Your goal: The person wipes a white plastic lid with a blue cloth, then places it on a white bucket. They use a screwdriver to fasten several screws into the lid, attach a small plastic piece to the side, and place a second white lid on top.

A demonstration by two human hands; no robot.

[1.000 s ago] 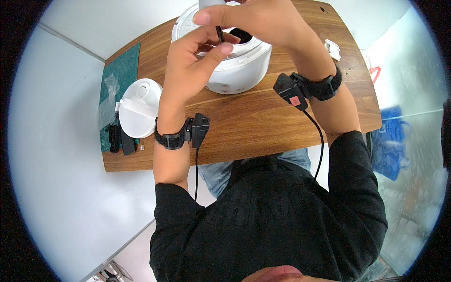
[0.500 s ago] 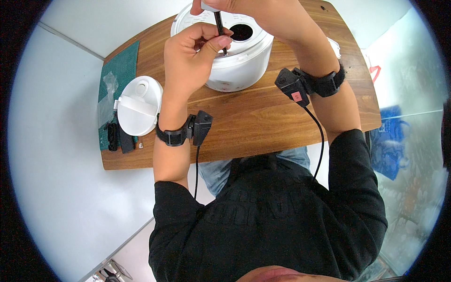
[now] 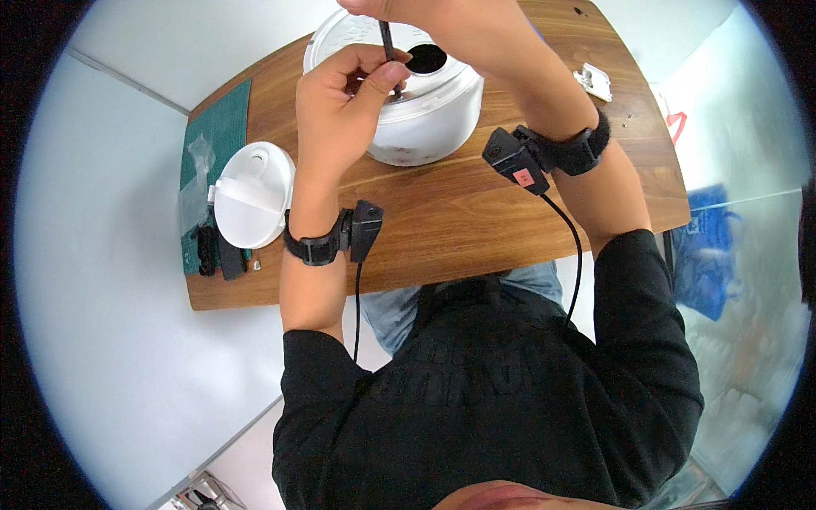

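A rounded white appliance point(image 3: 433, 127) with a dark round hole in its top stands at the far side of the table. A black-shafted screwdriver point(image 3: 387, 36) reaches down, tip at the near rim of that top. My left hand point(image 3: 344, 98) is closed around the lower shaft, thumb and fingers pinching it. Above, my right hand point(image 3: 442, 21) grips the screwdriver's upper end; the fingers and handle are mostly cut off by the top edge. Whatever sits under the tip is too small to make out.
At the left, a round white lid point(image 3: 246, 212) overlaps a green cutting mat point(image 3: 223, 115) with clear plastic wrapping point(image 3: 197, 157) and black objects point(image 3: 228, 255). A small white part point(image 3: 595, 82) lies right of the appliance on the wooden table point(image 3: 476, 212). A blue bag point(image 3: 705, 255) is beyond the right edge.
My right hand and the screwdriver's upper end have shifted up and slightly left, so the pale handle has nearly left the picture. The left hand keeps its pinch on the shaft.
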